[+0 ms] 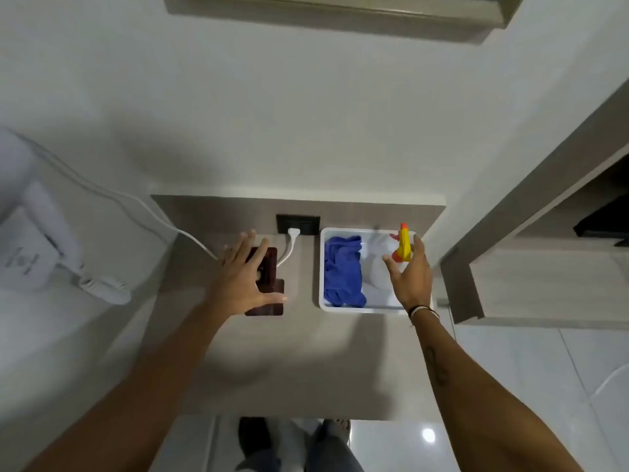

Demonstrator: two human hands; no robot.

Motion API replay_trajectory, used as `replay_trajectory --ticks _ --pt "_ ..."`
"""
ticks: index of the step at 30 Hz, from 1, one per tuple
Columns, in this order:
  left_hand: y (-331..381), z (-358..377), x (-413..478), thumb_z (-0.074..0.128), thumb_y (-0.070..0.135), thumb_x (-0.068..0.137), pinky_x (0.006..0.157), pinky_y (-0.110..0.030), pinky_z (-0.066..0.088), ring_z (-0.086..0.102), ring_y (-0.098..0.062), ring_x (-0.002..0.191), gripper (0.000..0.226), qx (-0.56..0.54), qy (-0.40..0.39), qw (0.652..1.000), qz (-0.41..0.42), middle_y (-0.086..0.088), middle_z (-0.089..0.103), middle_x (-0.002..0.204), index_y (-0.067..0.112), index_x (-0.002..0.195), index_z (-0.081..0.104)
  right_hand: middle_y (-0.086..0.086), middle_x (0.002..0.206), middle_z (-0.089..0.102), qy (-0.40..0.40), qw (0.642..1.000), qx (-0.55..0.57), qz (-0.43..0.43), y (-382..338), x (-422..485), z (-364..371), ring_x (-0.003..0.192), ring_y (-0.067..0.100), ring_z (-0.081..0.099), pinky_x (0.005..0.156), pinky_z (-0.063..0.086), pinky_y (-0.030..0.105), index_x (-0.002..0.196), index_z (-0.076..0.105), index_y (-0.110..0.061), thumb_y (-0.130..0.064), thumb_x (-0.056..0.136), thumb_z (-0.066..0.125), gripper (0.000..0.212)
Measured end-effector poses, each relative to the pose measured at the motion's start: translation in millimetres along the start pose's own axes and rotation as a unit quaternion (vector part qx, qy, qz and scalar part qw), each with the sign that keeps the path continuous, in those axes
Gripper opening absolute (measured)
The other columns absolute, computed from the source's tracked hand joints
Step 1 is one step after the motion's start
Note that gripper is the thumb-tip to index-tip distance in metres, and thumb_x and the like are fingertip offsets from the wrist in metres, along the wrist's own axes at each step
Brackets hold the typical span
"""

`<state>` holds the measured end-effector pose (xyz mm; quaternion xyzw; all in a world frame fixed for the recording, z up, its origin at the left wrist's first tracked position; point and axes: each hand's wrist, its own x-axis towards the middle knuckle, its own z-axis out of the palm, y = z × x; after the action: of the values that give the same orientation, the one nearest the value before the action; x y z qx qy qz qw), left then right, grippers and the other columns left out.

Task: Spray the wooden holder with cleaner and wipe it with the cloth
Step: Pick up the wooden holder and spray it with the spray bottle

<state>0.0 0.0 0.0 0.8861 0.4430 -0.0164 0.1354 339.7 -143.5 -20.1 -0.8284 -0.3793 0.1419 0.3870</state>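
A dark reddish-brown wooden holder (272, 303) stands on the small grey side table (272, 362), below a wall socket. My left hand (240, 277) lies over the holder with its fingers spread, covering most of it. To the right, a white tray (321, 267) holds a crumpled blue cloth (342, 272) and a white spray bottle (377, 270) with a yellow and orange nozzle (404, 243). My right hand (410, 275) hovers open beside the bottle's nozzle, its fingers apart, not closed on it.
A black wall socket (298, 224) with a white plug and cable (287, 253) sits just behind the holder. A white phone-like device (34, 247) with a coiled cord lies on the bed at left. A grey cabinet (531, 267) stands at right. My feet show below the table.
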Motion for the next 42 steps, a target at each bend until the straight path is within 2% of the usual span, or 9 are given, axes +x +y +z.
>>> replay_trajectory --ticks 8,12,15,18,21,26,32,36,42 --pt "-3 -19 7 0.099 0.049 0.054 0.116 -0.050 0.045 0.042 -0.032 0.143 0.114 -0.062 -0.013 0.998 0.016 -0.004 0.048 0.149 0.020 0.151 0.046 0.014 0.122 0.076 0.041 0.992 0.068 0.093 -2 12 17 0.103 0.032 0.072 0.098 0.061 0.039 0.142 0.066 -0.017 -0.026 0.107 0.065 0.036" --pt "-24 -20 -4 0.102 0.039 0.052 0.113 -0.037 0.035 0.038 -0.030 0.150 0.113 -0.147 -0.010 0.989 0.027 -0.004 0.051 0.151 0.018 0.150 0.049 -0.007 0.098 0.073 0.089 0.989 0.117 -0.005 -18 4 -3 0.087 0.017 0.068 0.087 0.064 0.042 0.118 0.072 -0.034 -0.034 0.104 0.071 0.015" --pt "-42 -21 -15 0.104 0.030 0.053 0.114 -0.037 0.035 0.030 -0.006 0.144 0.111 -0.213 -0.013 0.977 0.028 0.008 0.048 0.146 0.019 0.149 0.049 -0.015 0.096 0.074 0.104 0.976 0.191 -0.030 -39 -8 -19 0.089 0.004 0.070 0.084 0.064 0.032 0.109 0.070 -0.056 -0.040 0.100 0.074 0.019" --pt "-55 -24 -23 0.105 0.025 0.054 0.114 -0.034 0.033 0.027 0.005 0.144 0.117 -0.242 -0.024 0.970 0.013 0.011 0.039 0.148 0.023 0.154 0.045 -0.015 0.115 0.079 -0.016 0.953 0.302 0.002 -60 -35 -15 0.107 -0.001 0.075 0.093 0.057 0.012 0.139 0.065 -0.051 -0.034 0.101 0.074 0.043" --pt "-64 -25 -28 0.105 0.029 0.052 0.118 -0.037 0.040 0.044 -0.015 0.147 0.118 -0.266 -0.045 0.963 0.005 0.006 0.048 0.155 0.025 0.153 0.045 -0.026 0.126 0.071 -0.199 0.951 0.237 -0.009 -66 -66 14 0.115 -0.007 0.069 0.111 0.056 0.027 0.149 0.062 -0.034 -0.030 0.104 0.071 0.046" --pt "-78 -25 -28 0.105 0.029 0.050 0.115 -0.043 0.048 0.057 -0.023 0.136 0.120 -0.265 -0.051 0.963 0.010 0.000 0.057 0.148 0.023 0.154 0.045 -0.024 0.115 0.070 -0.339 0.928 0.118 -0.096 -80 -106 69 0.099 -0.015 0.067 0.093 0.048 0.007 0.149 0.063 -0.027 -0.037 0.105 0.068 0.046" --pt "-89 -24 -24 0.101 0.033 0.052 0.115 -0.031 0.040 0.049 -0.016 0.141 0.123 -0.249 -0.057 0.966 0.038 0.008 0.046 0.153 0.022 0.158 0.041 -0.002 0.112 0.081 -0.363 0.921 0.125 -0.066 -95 -105 94 0.100 0.013 0.077 0.097 0.065 0.036 0.144 0.068 -0.027 -0.062 0.097 0.064 0.059" --pt "-92 -23 -21 0.098 0.030 0.055 0.118 -0.034 0.039 0.046 -0.018 0.144 0.120 -0.242 -0.067 0.967 0.053 0.001 0.045 0.157 0.021 0.159 0.040 -0.004 0.118 0.081 -0.351 0.923 0.150 -0.052 -96 -101 96 0.105 0.013 0.077 0.094 0.066 0.031 0.144 0.066 -0.031 -0.084 0.084 0.058 0.080" --pt "-98 -21 -21 0.092 0.015 0.056 0.116 -0.028 0.036 0.046 -0.020 0.144 0.118 -0.222 -0.067 0.970 0.067 0.005 0.043 0.153 0.017 0.161 0.039 0.005 0.131 0.077 -0.339 0.938 -0.006 -0.077 -75 -101 96 0.115 0.024 0.074 0.101 0.060 0.042 0.148 0.064 -0.027 -0.062 0.101 0.057 0.059"
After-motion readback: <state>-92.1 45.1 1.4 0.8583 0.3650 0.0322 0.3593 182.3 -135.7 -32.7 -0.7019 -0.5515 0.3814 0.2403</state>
